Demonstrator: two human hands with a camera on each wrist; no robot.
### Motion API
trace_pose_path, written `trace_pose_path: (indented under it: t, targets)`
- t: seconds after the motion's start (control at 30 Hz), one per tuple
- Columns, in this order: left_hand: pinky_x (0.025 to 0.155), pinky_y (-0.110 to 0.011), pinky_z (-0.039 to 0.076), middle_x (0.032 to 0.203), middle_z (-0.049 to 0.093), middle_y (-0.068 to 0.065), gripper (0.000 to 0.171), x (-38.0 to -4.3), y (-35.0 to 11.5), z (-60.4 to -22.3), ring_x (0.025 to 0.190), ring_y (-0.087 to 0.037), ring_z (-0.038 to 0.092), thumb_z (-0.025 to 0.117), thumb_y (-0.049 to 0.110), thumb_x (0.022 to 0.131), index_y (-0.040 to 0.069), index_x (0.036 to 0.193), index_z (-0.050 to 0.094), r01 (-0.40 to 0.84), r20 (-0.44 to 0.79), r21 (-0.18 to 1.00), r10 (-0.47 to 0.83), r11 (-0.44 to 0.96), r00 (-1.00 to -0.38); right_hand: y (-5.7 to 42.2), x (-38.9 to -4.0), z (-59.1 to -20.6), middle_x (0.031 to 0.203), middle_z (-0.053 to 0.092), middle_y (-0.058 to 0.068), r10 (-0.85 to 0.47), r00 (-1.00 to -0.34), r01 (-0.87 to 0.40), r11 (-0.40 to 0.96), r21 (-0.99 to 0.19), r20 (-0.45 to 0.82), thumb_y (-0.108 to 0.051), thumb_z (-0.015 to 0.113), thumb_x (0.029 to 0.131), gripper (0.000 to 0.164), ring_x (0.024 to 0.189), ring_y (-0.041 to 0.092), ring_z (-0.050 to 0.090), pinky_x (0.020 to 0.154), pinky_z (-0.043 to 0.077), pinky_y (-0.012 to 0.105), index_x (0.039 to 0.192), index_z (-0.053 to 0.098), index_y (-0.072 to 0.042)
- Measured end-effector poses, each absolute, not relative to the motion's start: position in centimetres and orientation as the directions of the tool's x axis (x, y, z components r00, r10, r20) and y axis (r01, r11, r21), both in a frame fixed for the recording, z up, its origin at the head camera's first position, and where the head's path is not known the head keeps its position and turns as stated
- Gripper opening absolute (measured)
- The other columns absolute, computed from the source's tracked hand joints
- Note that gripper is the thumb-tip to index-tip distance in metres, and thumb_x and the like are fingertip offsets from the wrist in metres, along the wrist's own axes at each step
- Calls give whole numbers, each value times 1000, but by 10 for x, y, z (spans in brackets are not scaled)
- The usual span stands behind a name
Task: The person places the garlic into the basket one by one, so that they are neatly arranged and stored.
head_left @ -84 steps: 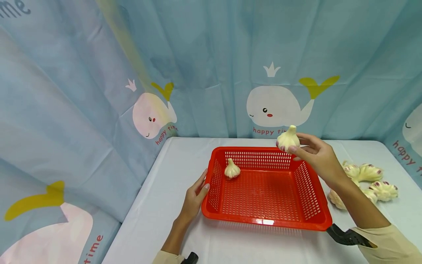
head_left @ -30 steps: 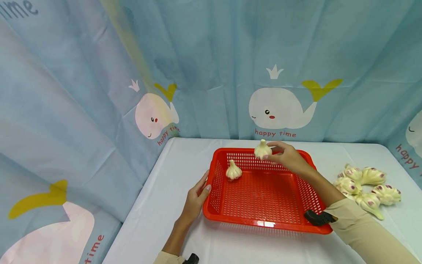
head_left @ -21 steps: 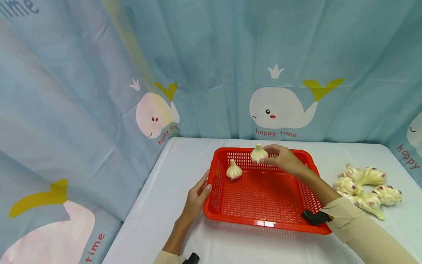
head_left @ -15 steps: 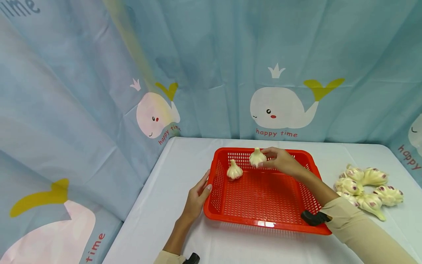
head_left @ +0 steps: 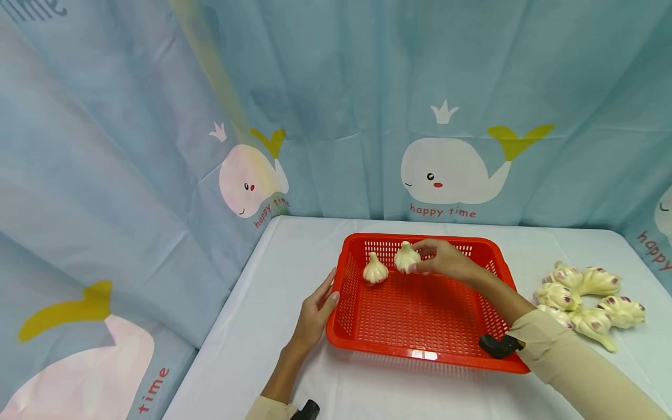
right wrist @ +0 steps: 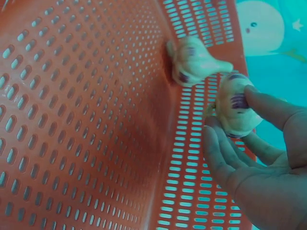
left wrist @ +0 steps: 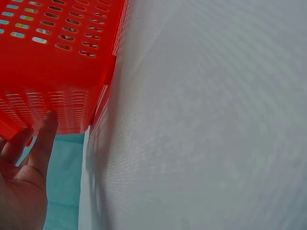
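Observation:
My right hand (head_left: pixel 446 261) pinches a garlic bulb (head_left: pixel 405 259) between thumb and fingers, inside the red plastic basket (head_left: pixel 420 318) near its back wall. The bulb stays upright, stem on top. Just left of it a second garlic bulb (head_left: pixel 375 271) stands in the basket's back left corner. In the right wrist view the held bulb (right wrist: pixel 232 108) shows purple patches and overlaps the stem of the other bulb (right wrist: pixel 189 62). My left hand (head_left: pixel 312 315) rests against the basket's left side; the left wrist view shows its extended fingers (left wrist: pixel 45 136) at the perforated outer wall.
Several more garlic bulbs (head_left: pixel 590 321) lie clustered on the white-covered table (head_left: pixel 252 326), right of the basket. A blue curtain (head_left: pixel 336 175) printed with whales hangs behind the table and along its left. A black strap piece (head_left: pixel 499 346) sits at my right wrist, over the basket's rim.
My right hand has carried the garlic bulb left from above the basket's back right rim, then lowered it into the basket beside the other bulb. The left hand stays at the basket's side.

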State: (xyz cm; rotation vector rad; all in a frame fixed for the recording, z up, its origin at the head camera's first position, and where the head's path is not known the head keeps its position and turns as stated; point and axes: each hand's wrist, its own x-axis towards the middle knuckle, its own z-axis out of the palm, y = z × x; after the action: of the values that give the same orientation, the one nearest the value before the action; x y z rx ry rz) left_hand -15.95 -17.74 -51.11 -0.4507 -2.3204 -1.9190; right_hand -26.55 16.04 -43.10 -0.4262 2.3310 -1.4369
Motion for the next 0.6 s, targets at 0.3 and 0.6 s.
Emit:
trace_pose_path:
  t: [0.3,0.6]
  targets:
    - [102,-30,57,168,41,-2,56,-159,-177,-511,141,-29,56,53,23,112,23,166,38,281,256,946,158,163,-954,154,-269,-438,139,62,24,-455,-870,-51,470,-881,-192,-22,80,95,65,115,32,65,94,63,42,150,55,3]
    - [98,-31,60,168,41,-3,56,-159,-176,-511,136,-31,61,54,23,112,24,166,38,267,243,951,155,154,-957,146,-272,-447,132,67,21,-458,-865,-88,542,-836,-206,-21,81,94,57,106,28,66,89,63,39,143,61,2]
